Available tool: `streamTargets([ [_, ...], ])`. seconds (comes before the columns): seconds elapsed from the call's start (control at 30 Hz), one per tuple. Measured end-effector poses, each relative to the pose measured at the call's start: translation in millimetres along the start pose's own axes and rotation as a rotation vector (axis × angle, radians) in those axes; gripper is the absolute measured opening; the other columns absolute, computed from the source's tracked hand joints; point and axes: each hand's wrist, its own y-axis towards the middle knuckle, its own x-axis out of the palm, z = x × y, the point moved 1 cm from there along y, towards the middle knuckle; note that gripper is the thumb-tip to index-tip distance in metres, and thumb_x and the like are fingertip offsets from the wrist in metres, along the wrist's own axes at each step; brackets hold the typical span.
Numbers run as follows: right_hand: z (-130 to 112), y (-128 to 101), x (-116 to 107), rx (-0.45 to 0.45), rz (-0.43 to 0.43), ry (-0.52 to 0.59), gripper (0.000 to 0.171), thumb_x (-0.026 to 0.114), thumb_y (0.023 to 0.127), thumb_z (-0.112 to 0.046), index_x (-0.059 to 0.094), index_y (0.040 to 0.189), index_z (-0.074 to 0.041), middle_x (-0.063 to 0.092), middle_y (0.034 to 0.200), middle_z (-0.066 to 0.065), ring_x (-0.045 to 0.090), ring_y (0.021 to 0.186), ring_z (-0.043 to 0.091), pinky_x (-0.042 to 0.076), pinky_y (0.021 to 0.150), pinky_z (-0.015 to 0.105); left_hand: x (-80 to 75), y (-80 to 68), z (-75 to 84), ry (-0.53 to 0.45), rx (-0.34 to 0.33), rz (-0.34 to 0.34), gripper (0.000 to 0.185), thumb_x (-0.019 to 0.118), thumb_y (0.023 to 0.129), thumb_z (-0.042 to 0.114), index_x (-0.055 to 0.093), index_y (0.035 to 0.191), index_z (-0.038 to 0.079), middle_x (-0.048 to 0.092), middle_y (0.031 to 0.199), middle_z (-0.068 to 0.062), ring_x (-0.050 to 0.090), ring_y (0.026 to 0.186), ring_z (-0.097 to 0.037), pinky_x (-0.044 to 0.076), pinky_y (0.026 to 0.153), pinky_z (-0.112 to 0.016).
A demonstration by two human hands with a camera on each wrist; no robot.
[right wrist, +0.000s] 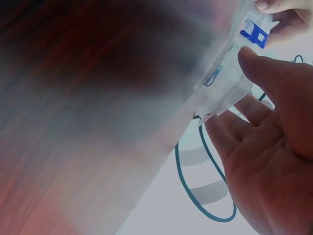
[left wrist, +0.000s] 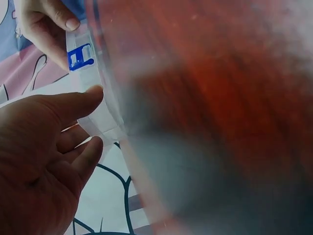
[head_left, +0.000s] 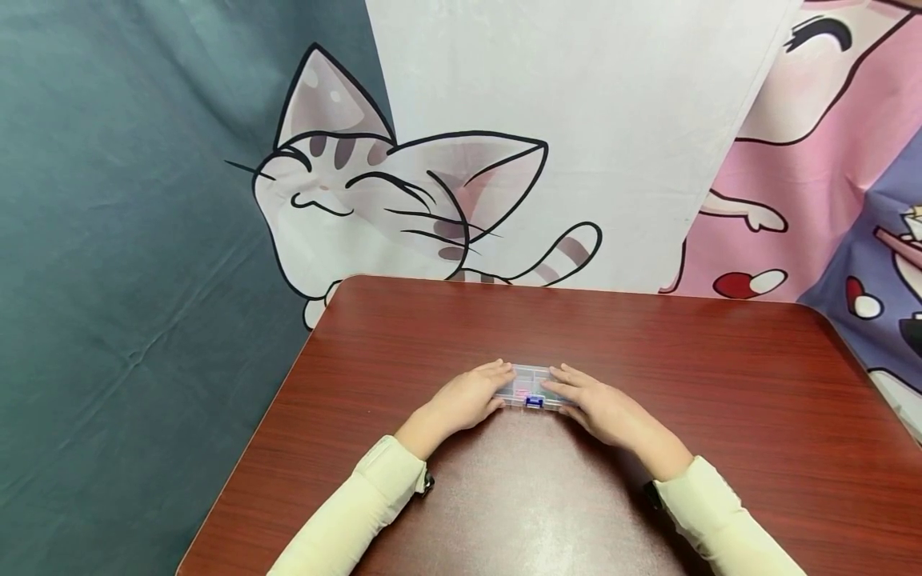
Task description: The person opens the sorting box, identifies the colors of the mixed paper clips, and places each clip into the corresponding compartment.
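A small clear plastic compartment box [head_left: 533,373] rests on the table, its blue latch [head_left: 535,402] facing the near side. Through the lid show small pink pieces [head_left: 522,392] and, in the right wrist view, a blue paper clip [right wrist: 213,76]. My left hand [head_left: 471,394] holds the box's left end, thumb at the front side and fingers over the top and far side. At the opposite end my right hand [head_left: 605,408] holds it the same way. Both thumbs lie along the latch side, apart from the latch. The lid looks closed.
A reddish-brown wooden table [head_left: 403,328] extends around the box on every side. Behind it hangs a cloth backdrop [head_left: 612,96] printed with a cartoon cat. Pale sleeves [head_left: 360,500] and a dark wrist strap show on the forearms.
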Motion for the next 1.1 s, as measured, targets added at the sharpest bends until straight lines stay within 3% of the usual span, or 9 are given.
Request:
streamTargets([
  [0.47,-3.2,4.1,5.6,-0.016,-0.026,-0.101,0.053,0.083,0.081,-0.004,0.068,0.131,-0.011,0.061,0.138,0.018,0.053,0.132,0.040,0.050,0.100,0.051,4.5,-5.1,-1.1,0.091,0.042,0.104,0.053,0.076,0.093,0.016,0.058,0.142,0.008,0.054,0.148,-0.005,0.045,0.142,-0.022,0.041,0.113,-0.032],
  [0.67,-1.5,5.2,8.6,-0.042,-0.006,-0.110,0.055,0.085,0.079,-0.003,0.068,0.131,-0.010,0.061,0.137,0.018,0.053,0.130,0.040,0.050,0.101,0.051,5.0,-4.9,-2.8,0.092,0.033,0.096,0.052,0.075,0.094,0.016,0.057,0.142,0.008,0.053,0.148,-0.005,0.044,0.143,-0.021,0.041,0.113,-0.031],
  [0.9,0.5,4.3,9.4,-0.071,0.031,-0.108,0.055,0.086,0.078,-0.004,0.068,0.130,-0.009,0.062,0.136,0.019,0.055,0.129,0.041,0.050,0.100,0.052,7.4,-3.7,-5.1,0.062,0.026,0.075,0.055,0.075,0.094,0.016,0.055,0.144,0.008,0.050,0.151,-0.006,0.041,0.145,-0.021,0.037,0.116,-0.032],
  [1.1,3.8,1.5,1.4,-0.052,0.065,-0.046,0.059,0.084,0.083,-0.013,0.062,0.138,-0.005,0.057,0.141,0.023,0.051,0.133,0.044,0.044,0.106,0.058,-1.5,-5.3,-9.2,-0.050,-0.008,0.087,0.062,0.075,0.094,0.023,0.049,0.149,0.010,0.045,0.155,-0.007,0.038,0.147,-0.023,0.034,0.118,-0.035],
])
